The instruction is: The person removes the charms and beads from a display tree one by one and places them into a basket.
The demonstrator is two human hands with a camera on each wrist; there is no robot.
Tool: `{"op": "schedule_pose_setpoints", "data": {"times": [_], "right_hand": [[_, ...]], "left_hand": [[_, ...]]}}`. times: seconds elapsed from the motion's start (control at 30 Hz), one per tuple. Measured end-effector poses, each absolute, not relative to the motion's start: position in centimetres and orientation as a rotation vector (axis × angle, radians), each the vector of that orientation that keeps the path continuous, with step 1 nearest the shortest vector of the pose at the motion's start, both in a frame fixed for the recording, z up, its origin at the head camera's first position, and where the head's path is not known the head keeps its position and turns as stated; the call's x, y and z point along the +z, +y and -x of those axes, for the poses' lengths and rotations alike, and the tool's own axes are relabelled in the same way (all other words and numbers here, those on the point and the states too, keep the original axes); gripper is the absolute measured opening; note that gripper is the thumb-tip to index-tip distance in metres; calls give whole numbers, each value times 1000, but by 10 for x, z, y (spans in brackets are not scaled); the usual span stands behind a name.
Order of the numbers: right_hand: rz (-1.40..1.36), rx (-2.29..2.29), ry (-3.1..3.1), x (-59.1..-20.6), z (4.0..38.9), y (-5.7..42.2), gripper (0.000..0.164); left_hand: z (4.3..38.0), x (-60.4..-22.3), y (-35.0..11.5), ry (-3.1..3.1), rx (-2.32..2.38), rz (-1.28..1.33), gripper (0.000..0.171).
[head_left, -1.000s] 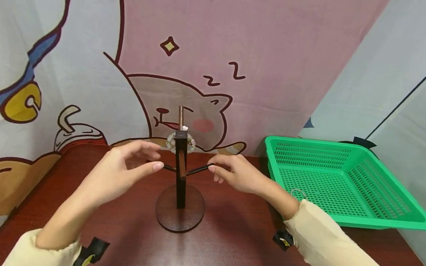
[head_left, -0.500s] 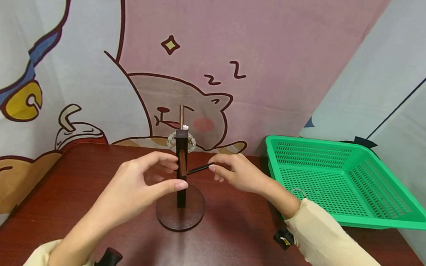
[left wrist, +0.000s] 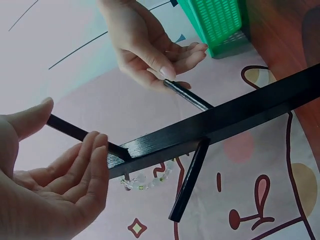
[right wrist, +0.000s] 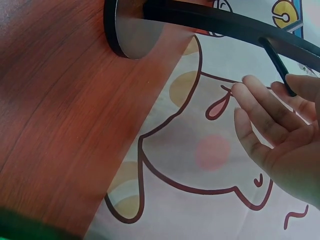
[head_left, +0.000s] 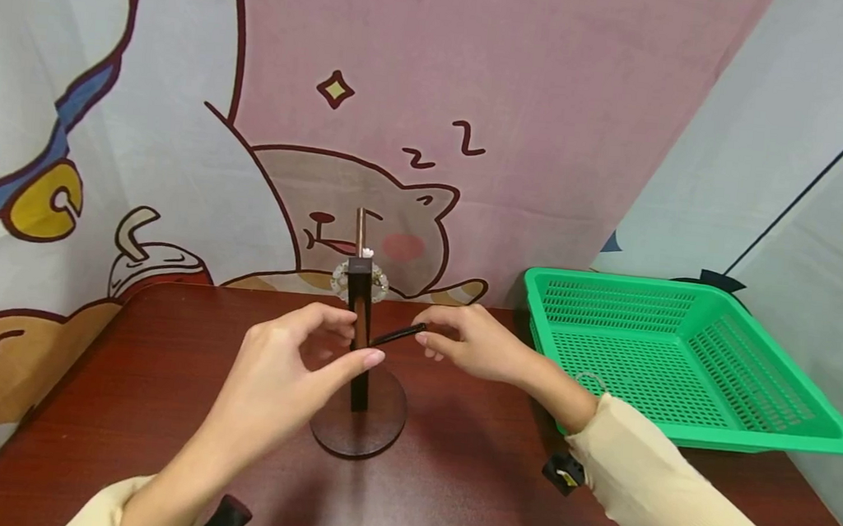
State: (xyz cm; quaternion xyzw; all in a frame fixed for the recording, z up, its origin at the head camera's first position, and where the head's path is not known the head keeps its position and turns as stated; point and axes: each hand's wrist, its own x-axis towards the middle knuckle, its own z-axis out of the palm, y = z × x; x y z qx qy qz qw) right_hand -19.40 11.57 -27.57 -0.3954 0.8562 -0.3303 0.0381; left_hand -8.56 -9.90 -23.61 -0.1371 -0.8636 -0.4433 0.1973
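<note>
A dark wooden stand (head_left: 358, 390) with a round base and several thin pegs stands upright on the table. Behind the post's top hangs a bracelet (left wrist: 142, 184) of pale beads with green ones. My left hand (head_left: 279, 367) is around the peg (left wrist: 75, 131) that points towards me, its thumb by the peg's end and a gap between thumb and fingers. At the right side, my right hand (head_left: 478, 342) pinches the end of another peg (head_left: 395, 335) between thumb and forefinger, the other fingers loosely extended. The stand's left peg is hidden behind my left hand in the head view.
On the right of the reddish-brown table (head_left: 185, 335) sits a green plastic basket (head_left: 675, 436). A thin pale ring (head_left: 591, 380) shows near its front left corner. A cartoon-printed cloth (head_left: 550, 141) hangs behind the table.
My left hand has moved right and towards me, from the stand's left peg to the front one. The right hand has stayed at its peg, barely shifting.
</note>
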Motion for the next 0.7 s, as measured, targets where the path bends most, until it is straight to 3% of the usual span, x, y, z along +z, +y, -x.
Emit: {"op": "schedule_pose_setpoints", "data": {"times": [0.27, 0.7], "right_hand": [[1232, -989, 2641, -275, 193, 122, 4], [1136, -986, 2637, -279, 192, 133, 10]], "left_hand": [[86, -235, -106, -2386, -1119, 382, 17], [94, -224, -134, -2575, -1110, 416, 16]]}}
